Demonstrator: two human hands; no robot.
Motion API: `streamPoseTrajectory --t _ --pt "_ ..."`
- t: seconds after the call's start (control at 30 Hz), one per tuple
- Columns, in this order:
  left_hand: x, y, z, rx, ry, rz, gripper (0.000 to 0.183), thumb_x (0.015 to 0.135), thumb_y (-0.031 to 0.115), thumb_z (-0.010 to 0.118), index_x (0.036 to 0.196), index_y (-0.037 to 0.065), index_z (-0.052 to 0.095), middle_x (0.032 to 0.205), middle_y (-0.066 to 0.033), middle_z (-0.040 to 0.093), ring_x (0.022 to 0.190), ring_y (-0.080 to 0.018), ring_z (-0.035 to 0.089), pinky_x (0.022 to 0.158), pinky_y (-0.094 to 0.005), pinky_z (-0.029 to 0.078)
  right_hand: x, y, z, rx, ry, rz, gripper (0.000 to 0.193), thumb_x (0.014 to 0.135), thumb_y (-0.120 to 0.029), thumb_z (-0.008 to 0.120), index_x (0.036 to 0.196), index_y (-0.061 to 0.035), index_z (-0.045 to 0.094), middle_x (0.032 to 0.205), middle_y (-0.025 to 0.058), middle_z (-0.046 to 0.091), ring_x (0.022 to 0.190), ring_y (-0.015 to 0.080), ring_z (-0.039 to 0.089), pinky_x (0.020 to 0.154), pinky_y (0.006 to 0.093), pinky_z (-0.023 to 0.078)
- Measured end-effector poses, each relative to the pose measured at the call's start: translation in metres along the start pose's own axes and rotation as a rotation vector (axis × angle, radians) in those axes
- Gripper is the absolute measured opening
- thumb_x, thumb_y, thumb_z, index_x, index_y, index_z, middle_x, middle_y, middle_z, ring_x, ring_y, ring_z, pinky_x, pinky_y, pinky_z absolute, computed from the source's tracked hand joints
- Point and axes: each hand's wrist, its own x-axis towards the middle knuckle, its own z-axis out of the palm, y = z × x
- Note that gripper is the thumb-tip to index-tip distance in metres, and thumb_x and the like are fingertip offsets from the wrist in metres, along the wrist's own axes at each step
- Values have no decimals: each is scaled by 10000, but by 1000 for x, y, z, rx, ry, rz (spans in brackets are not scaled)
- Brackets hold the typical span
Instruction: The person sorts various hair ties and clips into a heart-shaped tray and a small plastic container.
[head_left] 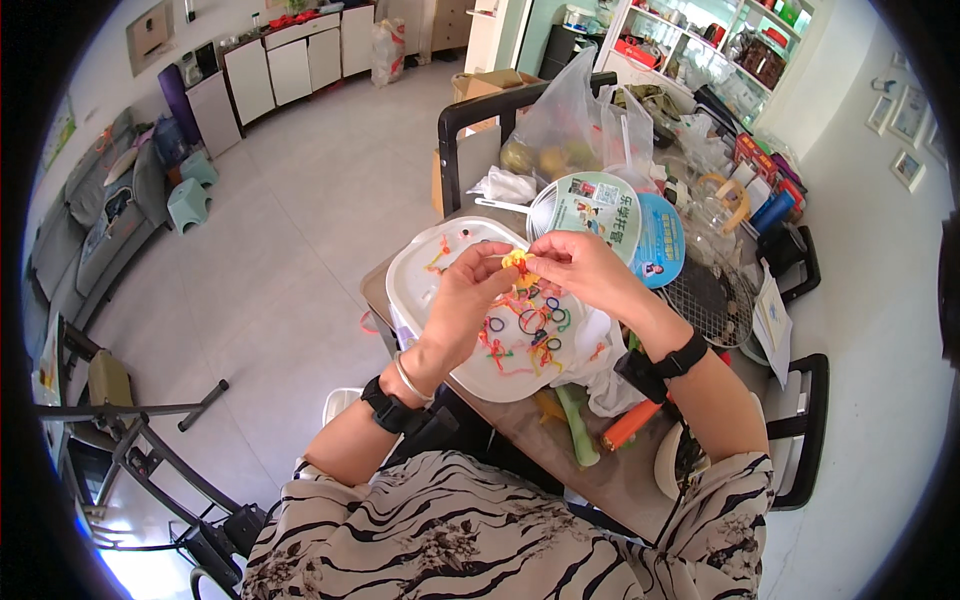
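Over a white plastic tray (412, 268) on the table, both my hands meet around a small yellow piece with red on it (520, 265). It looks like a stretchy band or hair tie, but my fingers partly cover it. My left hand (455, 300) pinches its left side with thumb and fingertips. From the right, my right hand (585, 268) grips it between thumb and forefinger. Below them, several coloured elastic bands (533, 320) lie scattered on the tray: dark blue, red, yellow, green and pink. A few orange and red pieces (440, 255) lie near its far left side.
Beyond my right hand lie a green hand fan (597, 212) and a blue one (661, 240). Behind them sits a clear bag of fruit (555, 125). An orange carrot-like thing (632, 425) and a green stalk (577, 428) lie nearer me. A wire rack (708, 310) is on the right.
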Motion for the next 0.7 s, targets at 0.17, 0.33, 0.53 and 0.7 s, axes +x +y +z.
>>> streamPoseTrajectory --t 0.17,0.33,0.53,0.7 --pt "3 -5 -18 27 162 99 226 929 77 552 1152 37 554 1009 -39 609 961 -128 572 845 -268 451 25 21 -20 -346 156 -129 172 912 -135 614 971 23 647 800 42 661 713 90 609 652 251 488" --pt "-2 -12 -34 49 152 53 158 930 73 526 1080 41 564 1015 -40 599 961 -136 562 853 -280 445 46 59 -31 -424 154 -128 178 871 -150 634 933 15 663 764 116 688 641 174 646 634 318 501" --pt "-8 -18 -49 33 177 37 125 925 65 529 1037 41 582 986 -31 599 927 -127 559 842 -276 443 73 60 -18 -399 118 1 166 851 -158 647 917 -5 638 770 124 691 659 176 686 617 328 520" --pt "-9 -16 -55 50 183 41 111 921 56 533 1011 46 597 966 -21 602 900 -114 551 833 -270 438 100 88 -16 -413 72 57 168 824 -180 671 884 -26 642 784 126 687 705 217 693 639 353 523"
